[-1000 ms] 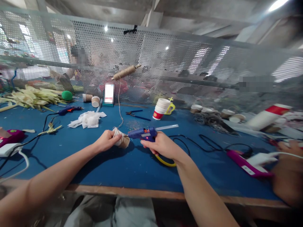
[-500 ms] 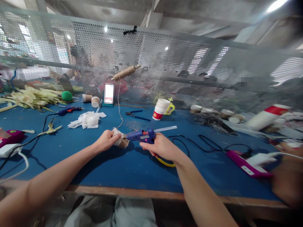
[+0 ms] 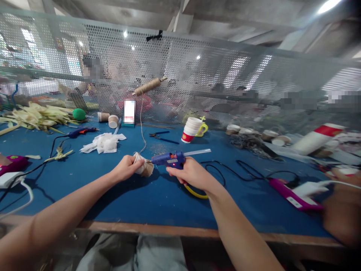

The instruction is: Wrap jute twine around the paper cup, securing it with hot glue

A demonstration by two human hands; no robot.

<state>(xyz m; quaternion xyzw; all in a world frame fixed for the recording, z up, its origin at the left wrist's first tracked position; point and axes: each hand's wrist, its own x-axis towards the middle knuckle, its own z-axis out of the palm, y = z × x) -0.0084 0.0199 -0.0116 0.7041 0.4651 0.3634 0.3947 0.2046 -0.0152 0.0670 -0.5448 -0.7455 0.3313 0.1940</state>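
My left hand (image 3: pixel 125 168) is closed round a small paper cup (image 3: pixel 144 168) partly wrapped in brown twine, held on its side just above the blue table (image 3: pixel 141 199). The twine (image 3: pixel 141 124) runs up from the cup to a spool (image 3: pixel 149 86) on the mesh screen. My right hand (image 3: pixel 191 174) grips a blue hot glue gun (image 3: pixel 169 159) with a clear glue stick out the back. Its nozzle touches the cup's wrapped side, and a yellow loop (image 3: pixel 196 192) hangs under the hand.
A stack of red-and-white cups (image 3: pixel 191 130), pliers (image 3: pixel 162 136) and white gauze (image 3: pixel 104 142) lie beyond my hands. Another glue gun (image 3: pixel 80 131), pale leaf strips (image 3: pixel 36 115) and cables sit left. A purple power strip (image 3: pixel 293 194) and another person's arm (image 3: pixel 342 210) are at right.
The glue gun's nozzle has shifted slightly left along the cup, and the cup has turned a little in my left hand. Both hands stay in nearly the same place.
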